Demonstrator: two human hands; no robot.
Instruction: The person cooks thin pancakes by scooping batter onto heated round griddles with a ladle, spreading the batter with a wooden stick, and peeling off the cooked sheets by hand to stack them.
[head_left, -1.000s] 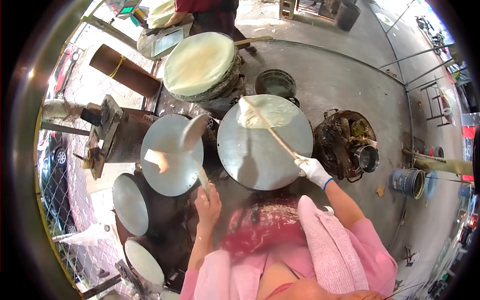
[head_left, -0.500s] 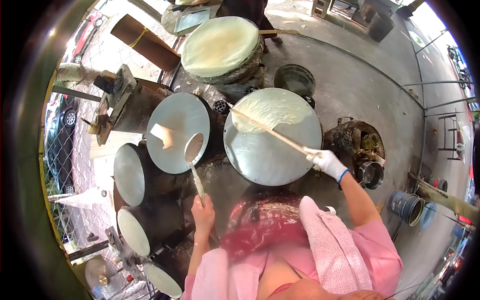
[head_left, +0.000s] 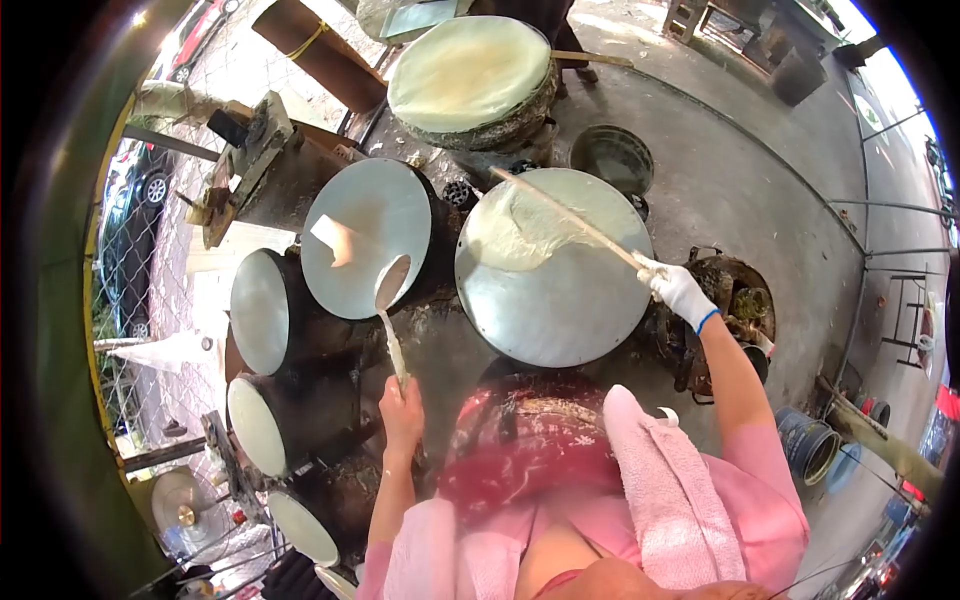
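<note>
My left hand [head_left: 402,412] is closed around the pale handle of a ladle [head_left: 392,284]. The ladle's bowl hangs over the near right edge of a round griddle [head_left: 395,205] bearing a torn light-coloured scrap [head_left: 335,241]. In a white glove with a blue cuff, my right hand [head_left: 676,288] grips a long wooden stick [head_left: 570,217]. That stick slants across a larger round griddle [head_left: 555,325], over a pale layer of batter [head_left: 515,235] on its far part. Whether the stick touches the batter along its length I cannot tell.
More round griddles [head_left: 260,315] line my left side. Beyond stands a drum topped with a broad pale round sheet [head_left: 470,75]. A dark bucket [head_left: 612,160] sits behind the large griddle. To the right are a sooty basin [head_left: 735,285] and a blue bucket [head_left: 805,440]; a chain-link fence [head_left: 125,255] runs left.
My right hand and the stick have moved away from me, and the stick's far end now lies nearer the griddle's back edge. The batter's outline has changed. My view has shifted slightly.
</note>
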